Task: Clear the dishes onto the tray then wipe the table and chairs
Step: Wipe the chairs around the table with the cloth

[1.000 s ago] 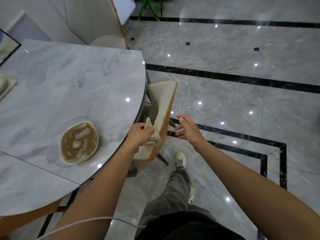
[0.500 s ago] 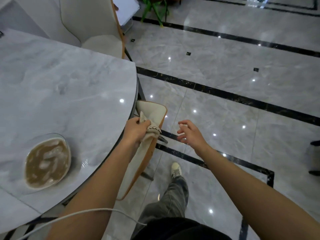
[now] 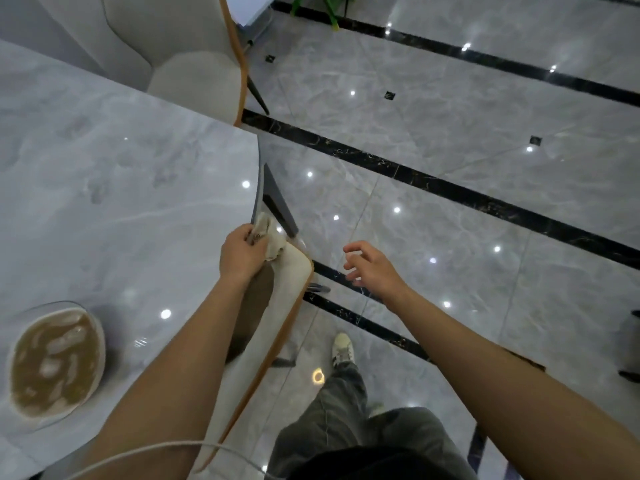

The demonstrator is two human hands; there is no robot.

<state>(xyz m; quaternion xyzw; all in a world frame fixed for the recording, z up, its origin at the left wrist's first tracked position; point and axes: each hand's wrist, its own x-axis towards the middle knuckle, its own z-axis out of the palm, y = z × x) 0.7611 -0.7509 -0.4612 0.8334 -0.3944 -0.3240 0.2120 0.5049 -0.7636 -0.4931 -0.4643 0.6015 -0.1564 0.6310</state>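
Floor (image 3: pixel 450 116): pale grey marble tiles, glossy, crossed by black inlaid bands and dotted with reflected ceiling lights; fills the right and upper part of the view.
Table (image 3: pixel 121 202): grey marble top with a curved dark edge; fills the left side.
Far chair (image 3: pixel 180 46): cream upholstery, orange trim, dark legs; at the table's far edge, top of view.
Near chair (image 3: pixel 289 284): cream with orange trim, drawn up to the table's right edge; its back shows beneath the left forearm.
Trousers (image 3: pixel 343 410): grey, bottom centre.
Bowl (image 3: pixel 102 344): clear glass, holding brown liquid with pale patches; on the table at lower left, well apart from both hands.
Left hand (image 3: pixel 240 254): fingers curled tight around the cloth, at the table's edge above the near chair's back.
Right hand (image 3: pixel 372 268): fingers spread and loosely bent, holding nothing; over the floor near the chair's top corner, not touching it.
Cloth (image 3: pixel 273 245): beige, bunched; in the left hand, lying on the top of the near chair's back.
Shoe (image 3: pixel 342 349): pale, on the floor beside the chair.
Cable (image 3: pixel 156 448): white, running over the left arm at the bottom.
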